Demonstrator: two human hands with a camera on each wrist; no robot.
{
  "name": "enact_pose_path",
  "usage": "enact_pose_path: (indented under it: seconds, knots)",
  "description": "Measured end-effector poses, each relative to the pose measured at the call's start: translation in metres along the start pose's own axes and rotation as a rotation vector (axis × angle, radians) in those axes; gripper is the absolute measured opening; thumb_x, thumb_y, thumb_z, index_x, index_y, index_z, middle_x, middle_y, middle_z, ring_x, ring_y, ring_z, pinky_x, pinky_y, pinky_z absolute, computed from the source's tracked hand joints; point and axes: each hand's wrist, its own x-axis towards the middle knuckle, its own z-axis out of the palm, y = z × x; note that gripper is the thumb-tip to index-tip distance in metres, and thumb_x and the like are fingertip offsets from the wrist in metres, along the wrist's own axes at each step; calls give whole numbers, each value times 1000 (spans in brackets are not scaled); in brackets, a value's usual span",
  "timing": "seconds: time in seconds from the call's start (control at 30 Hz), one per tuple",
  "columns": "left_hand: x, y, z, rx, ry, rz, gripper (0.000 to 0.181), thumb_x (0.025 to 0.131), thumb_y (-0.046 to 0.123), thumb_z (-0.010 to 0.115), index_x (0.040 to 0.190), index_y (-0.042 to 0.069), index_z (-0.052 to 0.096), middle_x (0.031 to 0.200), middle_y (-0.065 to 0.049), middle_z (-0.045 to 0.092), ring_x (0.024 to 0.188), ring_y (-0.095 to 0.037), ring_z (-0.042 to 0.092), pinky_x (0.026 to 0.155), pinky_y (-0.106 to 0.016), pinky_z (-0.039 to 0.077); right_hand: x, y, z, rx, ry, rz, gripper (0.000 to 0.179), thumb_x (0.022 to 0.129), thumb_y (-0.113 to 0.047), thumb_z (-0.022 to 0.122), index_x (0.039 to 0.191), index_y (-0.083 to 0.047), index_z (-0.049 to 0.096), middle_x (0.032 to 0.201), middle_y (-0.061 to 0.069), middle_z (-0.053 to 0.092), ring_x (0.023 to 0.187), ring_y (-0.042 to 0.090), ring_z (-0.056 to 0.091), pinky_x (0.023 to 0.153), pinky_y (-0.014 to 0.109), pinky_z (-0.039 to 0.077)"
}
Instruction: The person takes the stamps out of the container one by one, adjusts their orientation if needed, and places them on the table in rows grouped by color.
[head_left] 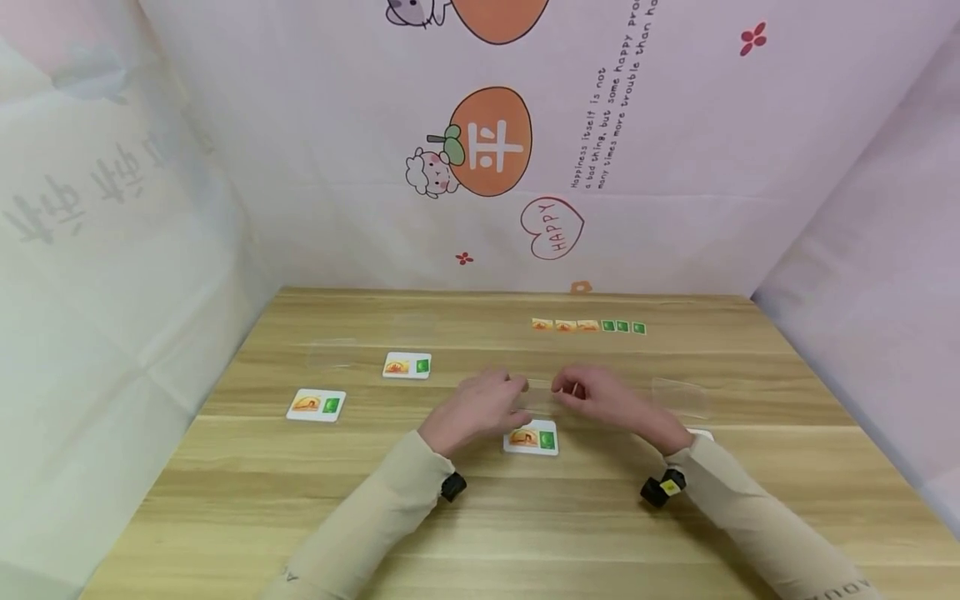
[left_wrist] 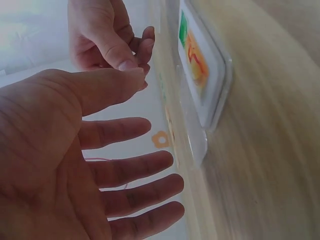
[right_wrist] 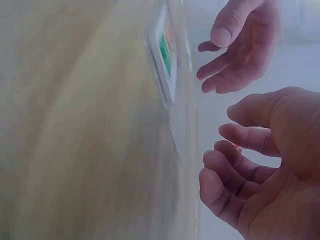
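My left hand (head_left: pixel 480 407) hovers just above the table, fingers straight and apart, with nothing in it. Opposite it, my right hand (head_left: pixel 603 400) has loosely bent fingers and also holds nothing. Between the two hands lies a clear plastic sheet (head_left: pixel 538 397). Right in front of that sheet is a white card (head_left: pixel 542 451) with an orange picture and a green one. The same card (left_wrist: pixel 212 85) shows edge-on in the left wrist view, apart from the fingers. My right forearm covers most of another white card (head_left: pixel 702 434).
Similar cards lie at the left, one nearer (head_left: pixel 316 416) and one farther back (head_left: pixel 407 375). Faint clear sheets (head_left: pixel 333 352) lie behind them; another sheet (head_left: pixel 679 398) is at the right. Small orange pieces (head_left: pixel 566 326) and green pieces (head_left: pixel 623 327) form a row near the back cloth (head_left: pixel 360 225).
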Motion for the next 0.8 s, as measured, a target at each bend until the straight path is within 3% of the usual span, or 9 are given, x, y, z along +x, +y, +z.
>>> enact_pose_path:
  seconds: [0.4, 0.67, 0.8]
  knots:
    - [-13, -13, 0, -55, -52, -10, 47, 94, 42, 63, 132, 15, 57, 122, -6, 63, 105, -19, 61, 86, -33, 51, -2, -10, 8, 59, -25, -2, 7, 94, -15, 64, 99, -14, 68, 85, -5, 63, 72, 7, 54, 64, 23, 47]
    - [-21, -13, 8, -6, -57, 5, 47, 92, 44, 64, 129, 16, 59, 121, -6, 64, 104, -20, 62, 85, -35, 52, 0, -21, 15, 21, -57, 0, 6, 94, -21, 64, 97, -18, 68, 84, -9, 62, 72, 7, 52, 62, 22, 45]
    - [-24, -14, 12, 1, -52, 1, 46, 92, 44, 64, 129, 17, 59, 128, -7, 62, 112, -22, 59, 93, -38, 50, 0, -27, 18, 26, -80, -8, 5, 95, -23, 65, 97, -19, 67, 84, -9, 62, 71, 7, 53, 62, 22, 46]
